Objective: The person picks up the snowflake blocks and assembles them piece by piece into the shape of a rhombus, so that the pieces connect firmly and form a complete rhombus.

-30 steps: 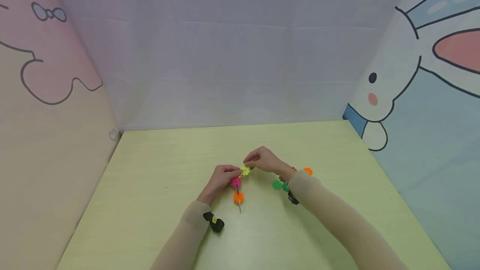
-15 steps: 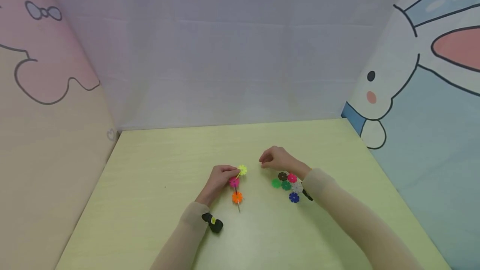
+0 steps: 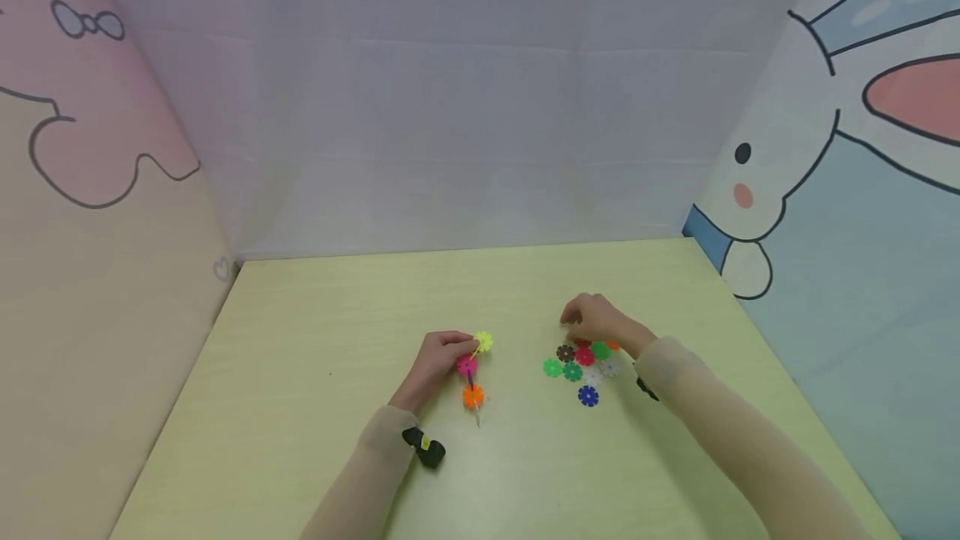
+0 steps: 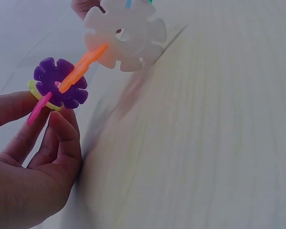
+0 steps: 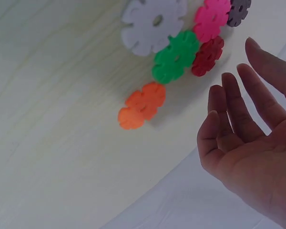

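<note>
Currently, I watch my left hand (image 3: 438, 362) pinch a yellow notched plastic disc (image 3: 483, 342), linked to a chain of pink, purple, orange and milky-white discs (image 3: 468, 397) extending from its fingertips. My right hand (image 3: 602, 322) has its fingers loosely parted, near a cluster of multicoloured notched plastic discs (image 3: 585, 356) on the table (image 3: 337, 432); the red disc (image 5: 205, 62) lies near its fingertips.

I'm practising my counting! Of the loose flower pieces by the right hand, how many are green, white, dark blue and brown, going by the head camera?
Green pieces, counting the darker one: 3
White pieces: 2
Dark blue piece: 1
Brown piece: 1
Total: 7
</note>
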Demonstrator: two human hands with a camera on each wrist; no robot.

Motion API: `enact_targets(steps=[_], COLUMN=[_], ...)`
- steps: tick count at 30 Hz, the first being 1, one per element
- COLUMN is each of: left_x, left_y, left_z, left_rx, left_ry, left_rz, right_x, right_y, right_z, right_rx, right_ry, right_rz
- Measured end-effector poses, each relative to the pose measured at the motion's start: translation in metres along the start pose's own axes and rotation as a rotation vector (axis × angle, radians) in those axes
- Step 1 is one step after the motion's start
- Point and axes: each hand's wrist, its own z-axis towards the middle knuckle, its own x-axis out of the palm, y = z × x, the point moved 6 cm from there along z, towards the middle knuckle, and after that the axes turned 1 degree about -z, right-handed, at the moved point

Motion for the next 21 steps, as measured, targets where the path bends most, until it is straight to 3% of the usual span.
enact_targets(steps=[10, 21], left_x=[0.000, -0.001], left_y=[-0.001, 0.001], left_z=[-0.001, 0.000], left_rx=[0.016, 0.013], left_ry=[0.011, 0.003], left_rz=[-0.004, 0.006], right_x=[-0.003, -0.003], right_y=[-0.008, -0.016], right_z=[-0.011, -0.010], right_rx=[0.016, 0.033], right_ry=[0.041, 0.035], right_rz=[-0.108, -0.099])
